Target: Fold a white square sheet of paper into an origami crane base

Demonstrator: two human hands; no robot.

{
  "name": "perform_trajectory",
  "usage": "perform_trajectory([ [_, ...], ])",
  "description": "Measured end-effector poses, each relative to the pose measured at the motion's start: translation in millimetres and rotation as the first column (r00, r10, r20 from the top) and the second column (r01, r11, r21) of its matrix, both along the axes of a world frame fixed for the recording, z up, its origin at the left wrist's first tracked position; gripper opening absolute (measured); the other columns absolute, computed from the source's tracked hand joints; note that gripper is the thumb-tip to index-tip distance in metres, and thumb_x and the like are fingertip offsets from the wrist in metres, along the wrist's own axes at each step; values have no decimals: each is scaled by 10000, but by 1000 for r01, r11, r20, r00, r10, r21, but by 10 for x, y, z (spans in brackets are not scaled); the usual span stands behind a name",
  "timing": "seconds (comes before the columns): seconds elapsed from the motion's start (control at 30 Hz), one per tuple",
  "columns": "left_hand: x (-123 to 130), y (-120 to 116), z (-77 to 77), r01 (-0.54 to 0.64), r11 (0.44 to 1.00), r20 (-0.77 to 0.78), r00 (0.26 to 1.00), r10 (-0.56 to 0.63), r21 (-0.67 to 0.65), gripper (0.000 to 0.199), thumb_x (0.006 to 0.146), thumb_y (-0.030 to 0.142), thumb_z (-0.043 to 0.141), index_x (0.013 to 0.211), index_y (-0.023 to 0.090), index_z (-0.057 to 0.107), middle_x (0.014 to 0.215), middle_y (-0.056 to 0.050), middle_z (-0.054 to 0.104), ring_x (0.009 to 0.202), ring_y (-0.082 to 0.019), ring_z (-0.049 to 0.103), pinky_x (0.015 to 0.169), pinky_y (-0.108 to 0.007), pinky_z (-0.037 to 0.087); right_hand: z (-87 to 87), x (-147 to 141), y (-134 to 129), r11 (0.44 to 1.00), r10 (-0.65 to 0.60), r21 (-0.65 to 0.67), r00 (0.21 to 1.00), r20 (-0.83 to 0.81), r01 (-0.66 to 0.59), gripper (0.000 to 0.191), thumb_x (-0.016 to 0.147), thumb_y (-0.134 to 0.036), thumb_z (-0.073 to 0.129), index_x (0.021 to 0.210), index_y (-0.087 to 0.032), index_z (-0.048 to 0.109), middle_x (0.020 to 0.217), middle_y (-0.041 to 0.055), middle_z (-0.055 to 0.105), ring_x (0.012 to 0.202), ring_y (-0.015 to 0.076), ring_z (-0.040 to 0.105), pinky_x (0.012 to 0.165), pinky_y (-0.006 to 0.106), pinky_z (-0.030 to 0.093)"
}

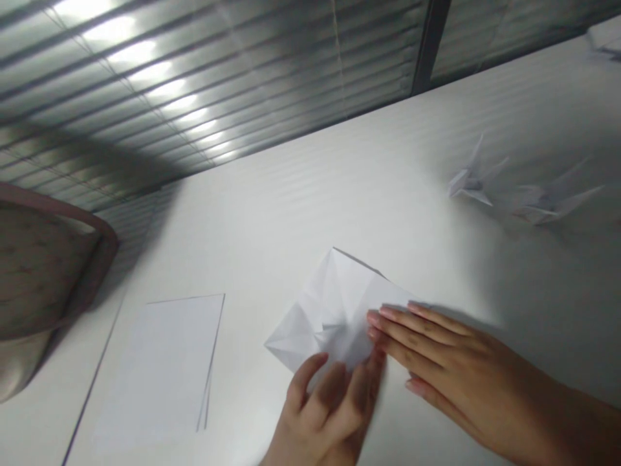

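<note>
A creased white sheet of origami paper (339, 291) lies on the table, with fold lines across it and a small raised flap near its middle. At its near edge my left hand (330, 408) has its fingers bent and closed on the paper. My right hand (436, 356) rests flat over the paper's right end, fingers stretched out and side by side. That end of the paper is partly hidden beneath the right fingers.
Folded paper cranes, one (468, 184) beside another (543, 204), stand at the right. A small stack of white paper (165, 369) lies at the left. A patterned bag-like object (43, 272) is at the far left. Window blinds (272, 58) border the white table's (272, 220) back edge.
</note>
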State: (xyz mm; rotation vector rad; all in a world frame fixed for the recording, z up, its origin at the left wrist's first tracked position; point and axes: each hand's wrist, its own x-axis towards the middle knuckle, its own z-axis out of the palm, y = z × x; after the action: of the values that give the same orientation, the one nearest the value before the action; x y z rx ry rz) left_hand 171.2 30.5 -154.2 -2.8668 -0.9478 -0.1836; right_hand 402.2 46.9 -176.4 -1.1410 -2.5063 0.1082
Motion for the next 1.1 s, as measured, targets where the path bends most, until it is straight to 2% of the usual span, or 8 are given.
perform_trajectory([
  [0.2,79,-56,34,-51,997,-22,999,49,-59,373,905,140,515,1269,186,582,908,-25,637,843,-151,519,892,-294,385,-12,21,-14,999,24,-24,1000,-2,-24,431,943,-148,346,1351,-212,469,1432,-78,451,1287,37,420,1082,250,240],
  [0.37,102,-55,30,-42,995,-2,999,41,-86,344,916,120,482,1235,164,602,861,-22,652,818,-146,536,869,-292,386,-3,23,-15,999,42,-25,999,5,-42,433,930,-146,354,1335,-213,490,1419,-83,467,1284,38,424,1075,246,251],
  [0.5,102,-39,7,-61,994,110,991,71,-88,278,916,115,484,1145,106,643,1061,-65,677,1024,-197,562,940,-325,395,-12,35,-26,999,32,1,999,19,-32,446,918,-156,362,1345,-213,479,1429,-66,456,1282,49,430,1065,260,255],
  [0.63,122,-19,-62,-74,991,171,981,93,-112,313,905,118,475,1177,28,601,1332,-147,553,1314,-339,392,1055,-484,365,-17,26,-26,999,44,15,997,69,-45,466,912,-183,373,1371,-197,449,1441,-37,445,1286,76,436,1056,285,260],
  [0.77,129,-2,-100,-62,987,158,984,85,-146,382,902,133,480,1261,20,540,1372,-155,519,1344,-339,361,1068,-506,382,0,12,-6,998,26,58,999,46,-29,436,915,-152,346,1315,-196,512,1398,-33,504,1247,82,481,1048,295,276],
  [0.9,126,28,-53,-95,984,163,979,120,-153,412,901,121,479,1307,58,505,1413,-140,477,1360,-330,338,1081,-525,369,-7,31,-9,993,55,100,996,70,-62,422,917,-195,371,1314,-176,513,1402,-1,504,1248,113,482,1043,313,282],
  [1.0,92,61,-51,-203,965,190,954,234,-166,480,914,192,503,1372,70,423,1449,-171,413,1360,-325,336,1058,-505,405,-15,42,-13,988,65,135,993,101,-79,455,899,-244,417,1341,-162,490,1421,24,482,1259,148,474,1025,334,304],
  [1.1,40,88,-74,-312,918,275,886,374,-244,568,913,279,552,1410,93,352,1339,-187,514,1273,-292,452,989,-435,487,17,34,6,980,81,175,991,108,-99,439,890,-281,442,1302,-164,537,1370,20,542,1205,159,521,957,318,379],
])
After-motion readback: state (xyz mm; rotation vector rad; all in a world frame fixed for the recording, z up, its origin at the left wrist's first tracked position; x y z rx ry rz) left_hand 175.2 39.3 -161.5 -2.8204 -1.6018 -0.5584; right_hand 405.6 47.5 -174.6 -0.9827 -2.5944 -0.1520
